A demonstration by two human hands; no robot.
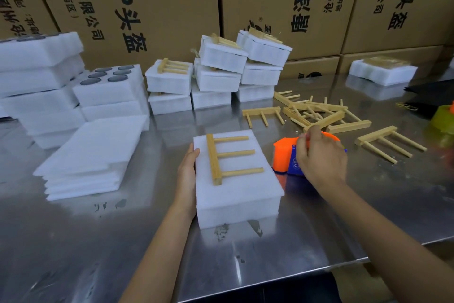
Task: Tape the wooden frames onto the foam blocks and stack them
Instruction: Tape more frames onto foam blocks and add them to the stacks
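Sitting near the front edge of the steel surface (319, 224), middle of it: a white foam block (235, 194), with a wooden frame (227, 158) lying flat on top, its three pegs pointing right, no tape showing on it. Pressing against the block's left side, the left hand (188, 175), fingers straight and together, thumb just reaching the top rim. Reaching over just beside the block's right side, the right hand (319, 155), fingers curling down onto an orange tape dispenser (288, 152) with a blue label, gripping it from above. Lying scattered beyond that hand, toward the right part of the surface, a pile of loose wooden frames (317, 112), some crossing one another, one lying apart nearer the right edge. Leaning in uneven stacks toward the back edge, finished foam blocks (221, 74) with frames on top. Piling up at the back left corner, more foam blocks (110, 86), one showing round dark holes; lying in front of them, a stack of thin foam sheets (91, 157). Resting alone at the back right, another foam block (382, 71). Standing behind everything, printed cardboard boxes (172, 2).
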